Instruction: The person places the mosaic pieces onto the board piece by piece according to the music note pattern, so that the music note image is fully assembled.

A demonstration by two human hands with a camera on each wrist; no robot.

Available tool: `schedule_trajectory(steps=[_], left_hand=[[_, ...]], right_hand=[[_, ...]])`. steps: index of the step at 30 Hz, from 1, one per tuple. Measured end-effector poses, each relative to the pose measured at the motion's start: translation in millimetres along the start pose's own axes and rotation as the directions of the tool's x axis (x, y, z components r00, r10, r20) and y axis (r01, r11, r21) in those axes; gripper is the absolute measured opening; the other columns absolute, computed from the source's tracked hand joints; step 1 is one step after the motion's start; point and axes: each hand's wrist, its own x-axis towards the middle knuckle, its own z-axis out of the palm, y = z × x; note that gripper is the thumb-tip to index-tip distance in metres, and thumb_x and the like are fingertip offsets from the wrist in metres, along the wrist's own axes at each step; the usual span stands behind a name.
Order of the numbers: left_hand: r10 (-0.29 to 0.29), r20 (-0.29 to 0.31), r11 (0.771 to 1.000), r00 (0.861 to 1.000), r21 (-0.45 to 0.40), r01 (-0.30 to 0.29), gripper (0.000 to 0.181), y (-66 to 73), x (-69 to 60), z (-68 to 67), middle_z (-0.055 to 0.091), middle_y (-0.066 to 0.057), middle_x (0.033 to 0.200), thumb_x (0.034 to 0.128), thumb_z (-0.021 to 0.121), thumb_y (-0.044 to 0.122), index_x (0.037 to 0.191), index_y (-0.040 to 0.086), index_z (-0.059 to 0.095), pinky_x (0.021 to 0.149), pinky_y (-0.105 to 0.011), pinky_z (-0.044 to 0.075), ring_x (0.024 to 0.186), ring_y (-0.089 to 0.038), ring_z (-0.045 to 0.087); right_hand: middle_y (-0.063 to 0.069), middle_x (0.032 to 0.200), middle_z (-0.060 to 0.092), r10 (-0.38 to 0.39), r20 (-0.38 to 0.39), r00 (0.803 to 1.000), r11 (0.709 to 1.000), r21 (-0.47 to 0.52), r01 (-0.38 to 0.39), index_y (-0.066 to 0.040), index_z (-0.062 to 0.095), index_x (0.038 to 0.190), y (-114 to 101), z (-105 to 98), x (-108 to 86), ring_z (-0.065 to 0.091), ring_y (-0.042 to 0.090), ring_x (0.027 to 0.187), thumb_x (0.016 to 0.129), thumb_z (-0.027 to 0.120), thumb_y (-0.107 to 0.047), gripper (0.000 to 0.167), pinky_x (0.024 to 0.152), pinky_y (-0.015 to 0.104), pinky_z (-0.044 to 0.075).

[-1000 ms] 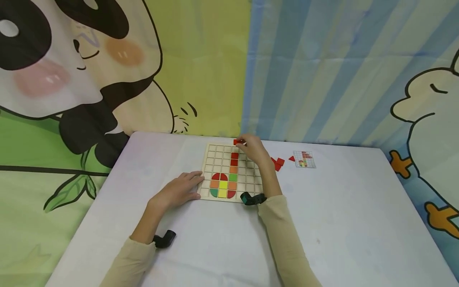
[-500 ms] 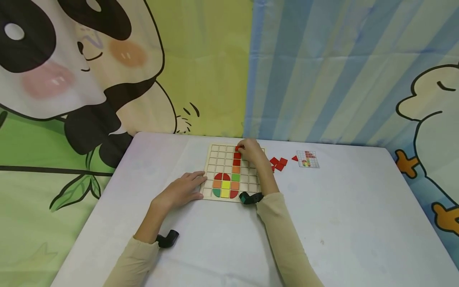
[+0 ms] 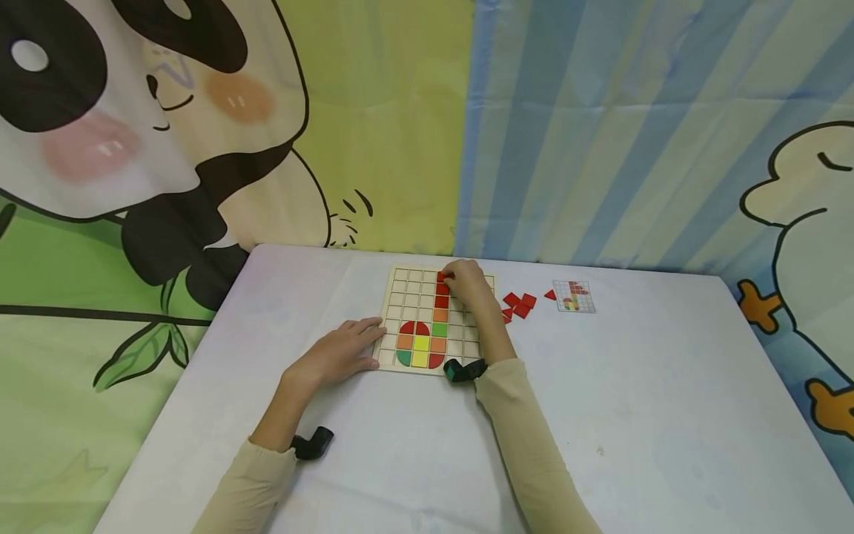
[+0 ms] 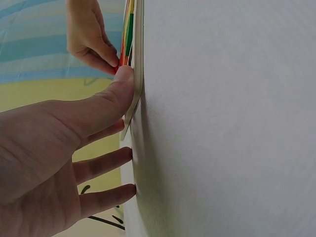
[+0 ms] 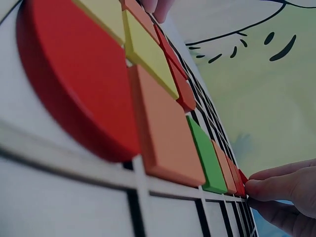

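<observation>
Head view: a cloth backdrop (image 3: 387,133) fills the rear, printed with a panda (image 3: 256,200) on the left and a white bird (image 3: 821,259) on the right, and below it spreads a white-covered table (image 3: 667,386). Two arms in beige sleeves (image 3: 534,437) reach over the table to a wooden grid board (image 3: 408,300) lying flat near its far edge. At the board's left edge is the left hand (image 3: 340,352), fingers straight and spread, holding nothing, its thumb touching the rim. Over the board's far part, the right hand (image 3: 468,283) pinches a red square tile (image 3: 441,277) narrowly between thumb and fingers, at the far end of a column of tiles; whether it lies fully flat cannot be told. To the right of the board lies a printed pattern card (image 3: 574,297), and black wrist cameras (image 3: 313,443) sit at both wrists. Towards the person from the pinched tile, the column runs through two placed red squares (image 3: 442,295), an orange square (image 3: 440,315) and a green square (image 3: 440,329). Nearer still, yellow squares (image 3: 421,343) stack between quarter-circle tiles (image 3: 436,361). Loose red tiles (image 3: 523,306) cluster beside the right forearm, and a small red triangle (image 3: 550,294) lies just beside the card.
</observation>
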Motion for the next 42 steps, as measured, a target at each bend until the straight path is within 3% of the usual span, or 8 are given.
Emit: schedule_trajectory(steps=[5,13,15,17,22,26,31,42], left_hand=[[0.007,-0.002,1.0,1.0,-0.002,-0.007,0.066,1.4,1.2,0.3,0.036,-0.006,0.156,0.0886,0.069,0.035,0.146,0.014,0.045,0.108,-0.051,0.042,0.14,-0.031,0.038],[0.024,-0.007,1.0,1.0,-0.008,-0.024,0.066,4.2,5.0,0.8,0.036,-0.006,0.156,0.0888,0.069,0.036,0.146,0.014,0.045,0.108,-0.051,0.042,0.141,-0.031,0.038],[0.024,-0.006,1.0,1.0,-0.007,-0.024,0.066,5.0,6.1,1.1,0.036,-0.006,0.156,0.0887,0.069,0.036,0.146,0.014,0.044,0.108,-0.051,0.042,0.141,-0.031,0.038],[0.022,-0.004,1.0,1.0,-0.002,-0.022,0.066,5.3,6.6,1.5,0.036,-0.005,0.156,0.0886,0.069,0.036,0.146,0.015,0.044,0.108,-0.051,0.042,0.141,-0.031,0.038],[0.007,0.008,1.0,1.0,0.007,-0.007,0.067,4.1,6.0,1.5,0.036,-0.005,0.156,0.0884,0.069,0.037,0.146,0.015,0.044,0.107,-0.051,0.043,0.14,-0.03,0.038],[0.0,0.003,1.0,1.0,0.016,0.0,0.066,1.6,3.8,0.7,0.036,-0.006,0.156,0.0884,0.069,0.036,0.146,0.015,0.045,0.106,-0.052,0.043,0.14,-0.032,0.038],[-0.006,-0.001,1.0,1.0,0.006,0.006,0.065,-1.2,1.1,0.0,0.036,-0.006,0.156,0.0891,0.069,0.035,0.146,0.014,0.044,0.107,-0.053,0.042,0.14,-0.032,0.038],[-0.009,0.0,1.0,1.0,0.001,0.009,0.065,0.9,-1.3,0.0,0.036,-0.007,0.156,0.0894,0.068,0.035,0.146,0.014,0.044,0.108,-0.052,0.042,0.141,-0.032,0.037]], right_hand=[[0.013,0.114,0.071,-0.001,-0.012,1.0,1.0,0.004,0.001,-0.005,0.073,0.11,2.0,-1.2,-2.2,0.064,0.03,0.105,0.095,0.059,-0.007,0.02,0.092,0.04,0.054],[0.014,0.101,0.073,-0.12,-0.017,0.993,0.988,-0.102,0.117,-0.001,0.075,0.093,6.9,-7.1,-6.4,0.063,0.027,0.088,0.095,0.056,-0.002,0.019,0.076,0.033,0.05],[0.014,0.106,0.073,-0.132,-0.009,0.991,0.985,-0.115,0.13,0.0,0.075,0.095,8.6,-8.0,-7.9,0.064,0.028,0.091,0.096,0.056,-0.002,0.019,0.08,0.034,0.051],[0.016,0.118,0.07,-0.142,-0.003,0.99,0.982,-0.124,0.141,0.0,0.074,0.104,10.0,-9.3,-10.1,0.065,0.03,0.105,0.096,0.055,-0.003,0.021,0.092,0.036,0.052],[0.02,0.143,0.052,-0.063,0.016,0.998,0.997,-0.033,0.064,-0.002,0.059,0.132,7.2,-32.2,-26.4,0.044,0.036,0.137,0.099,0.051,-0.008,0.034,0.113,0.047,0.039],[0.02,0.145,0.049,0.014,-0.029,0.999,0.999,0.035,-0.013,-0.002,0.052,0.138,8.8,-68.2,-51.7,0.041,0.037,0.138,0.1,0.051,-0.01,0.039,0.113,0.051,0.037],[0.022,0.141,0.051,0.056,-0.104,0.993,0.998,-0.006,-0.057,0.0,0.054,0.135,27.3,-100.3,-80.2,0.045,0.04,0.134,0.099,0.053,-0.008,0.037,0.11,0.054,0.039],[0.025,0.132,0.058,0.091,-0.001,0.996,0.99,-0.11,-0.091,0.003,0.059,0.13,84.6,-102.8,-93.3,0.053,0.041,0.123,0.094,0.06,-0.005,0.036,0.102,0.054,0.046]])
